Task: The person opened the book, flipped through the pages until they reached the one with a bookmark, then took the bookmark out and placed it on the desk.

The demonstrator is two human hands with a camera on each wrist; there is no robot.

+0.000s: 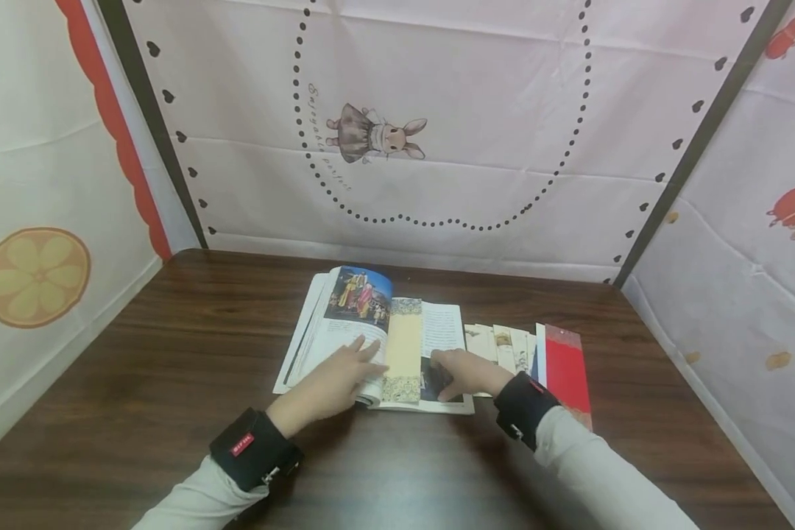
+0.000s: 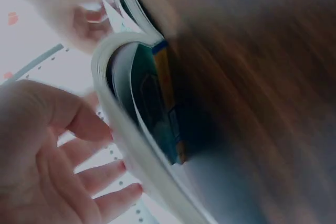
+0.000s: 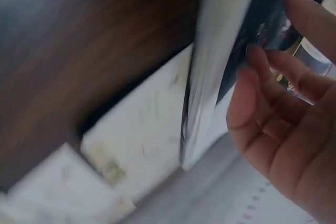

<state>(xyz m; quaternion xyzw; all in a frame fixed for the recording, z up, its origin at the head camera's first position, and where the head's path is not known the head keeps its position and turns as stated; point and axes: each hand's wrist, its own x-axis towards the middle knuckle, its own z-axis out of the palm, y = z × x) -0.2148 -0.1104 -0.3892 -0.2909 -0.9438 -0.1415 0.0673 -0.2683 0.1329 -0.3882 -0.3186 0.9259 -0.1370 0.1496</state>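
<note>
An open book [image 1: 444,327] lies on the table, its thick left pages arching up and a colour photo of costumed figures at their top. My left hand [image 1: 334,377] rests on those left pages with fingers spread, close to the gutter. On the right page, along the gutter, lies a cream bookmark [image 1: 405,346] with patterned ends. Over the dark picture low on that page is my right hand [image 1: 467,372], its fingers loosely bent. In the right wrist view, nothing shows between the thumb and fingers of the right hand [image 3: 294,114].
Several pale illustrated cards [image 1: 482,340] lie overlapped at the book's right side. Beyond them is a red card [image 1: 565,364]. The brown wooden table [image 1: 192,331] meets printed cloth walls [image 1: 470,132] at the back and both sides.
</note>
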